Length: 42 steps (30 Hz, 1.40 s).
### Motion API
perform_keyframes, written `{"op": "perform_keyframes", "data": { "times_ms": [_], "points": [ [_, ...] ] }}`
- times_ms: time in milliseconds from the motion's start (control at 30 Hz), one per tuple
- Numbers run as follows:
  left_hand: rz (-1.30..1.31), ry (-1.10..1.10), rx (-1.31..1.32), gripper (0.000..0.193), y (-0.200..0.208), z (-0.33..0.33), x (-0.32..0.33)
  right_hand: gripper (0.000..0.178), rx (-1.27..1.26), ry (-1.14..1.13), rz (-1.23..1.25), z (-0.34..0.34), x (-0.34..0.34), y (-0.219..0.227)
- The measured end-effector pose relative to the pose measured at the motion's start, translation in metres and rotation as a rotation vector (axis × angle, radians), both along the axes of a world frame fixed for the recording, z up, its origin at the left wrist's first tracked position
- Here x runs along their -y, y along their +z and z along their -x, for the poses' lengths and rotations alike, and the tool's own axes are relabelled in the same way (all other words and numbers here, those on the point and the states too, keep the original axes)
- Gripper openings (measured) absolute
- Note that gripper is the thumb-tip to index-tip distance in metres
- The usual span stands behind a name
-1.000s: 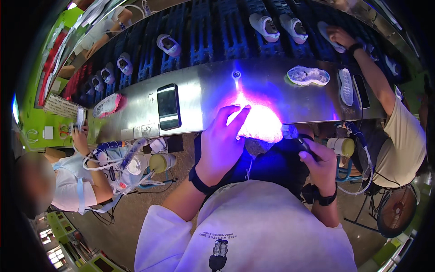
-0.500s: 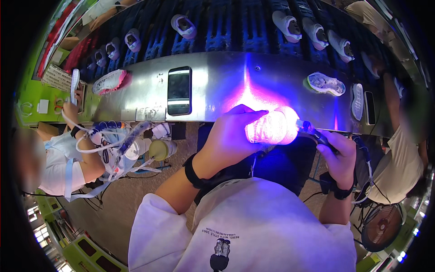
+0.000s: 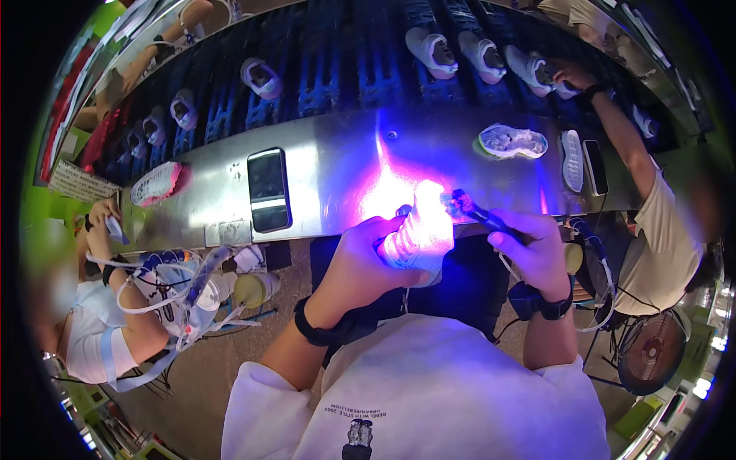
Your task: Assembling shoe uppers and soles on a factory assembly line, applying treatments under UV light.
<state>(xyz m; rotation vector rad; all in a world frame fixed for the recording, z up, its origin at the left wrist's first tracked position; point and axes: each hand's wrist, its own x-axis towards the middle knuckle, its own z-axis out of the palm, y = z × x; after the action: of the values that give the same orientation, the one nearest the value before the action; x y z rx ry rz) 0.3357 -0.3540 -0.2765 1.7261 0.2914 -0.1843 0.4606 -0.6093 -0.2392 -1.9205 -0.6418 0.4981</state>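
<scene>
Two bare hands hold a brightly lit shoe and a brush at a metal worktop

Seen from above, a person in a white top sits at a long metal worktop (image 3: 326, 172). The left hand (image 3: 372, 257) has its grip curled around a shoe (image 3: 423, 230), held raised at the near edge and washed out by violet-white glare. The right hand (image 3: 529, 245) pinches the dark handle of a brush (image 3: 492, 220) between thumb and fingers, its bristles close beside the shoe's right side; the glare hides whether they touch. Left of the glow lie a dark phone (image 3: 268, 190) and, farther left, a white-and-pink shoe piece (image 3: 156, 184). To the right rest a pale sole-shaped piece (image 3: 512, 142), a white sole (image 3: 571, 161) and a second phone (image 3: 594, 167). Beyond, pale shoes (image 3: 431, 54) line a dark slatted surface (image 3: 330, 73), where a co-worker's hand (image 3: 573, 77) reaches in from the right
</scene>
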Motion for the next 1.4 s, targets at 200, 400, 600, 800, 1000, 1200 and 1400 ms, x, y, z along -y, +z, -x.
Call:
{"op": "perform_keyframes", "data": {
  "times_ms": [200,400,600,800,1000,1200,1400],
  "points": [
    [0.146,0.009,0.004,0.064,0.013,-0.005,0.009,0.034,-0.022,0.024,0.027,-0.009,0.023,-0.006],
    [0.413,-0.041,-0.050,0.060,0.006,-0.007,0.020,0.030,-0.086,0.039,-0.089,-0.003,0.030,-0.002],
    [0.478,0.043,-0.127,0.050,0.020,-0.009,0.034,0.029,-0.197,-0.107,-0.113,0.015,0.033,-0.013],
    [0.647,0.093,-0.205,0.038,0.024,-0.013,0.044,0.034,-0.034,-0.061,-0.082,0.020,0.058,-0.027],
    [0.568,0.090,-0.132,0.034,0.018,-0.009,0.055,0.033,-0.098,-0.175,-0.031,0.012,0.037,-0.013],
    [0.497,0.150,-0.022,0.042,0.017,-0.017,0.038,0.032,-0.270,0.013,-0.020,0.002,0.048,-0.003],
    [0.332,0.196,0.007,0.046,0.020,-0.022,0.031,0.030,-0.299,0.042,0.048,-0.005,0.060,-0.001]
  ]
}}
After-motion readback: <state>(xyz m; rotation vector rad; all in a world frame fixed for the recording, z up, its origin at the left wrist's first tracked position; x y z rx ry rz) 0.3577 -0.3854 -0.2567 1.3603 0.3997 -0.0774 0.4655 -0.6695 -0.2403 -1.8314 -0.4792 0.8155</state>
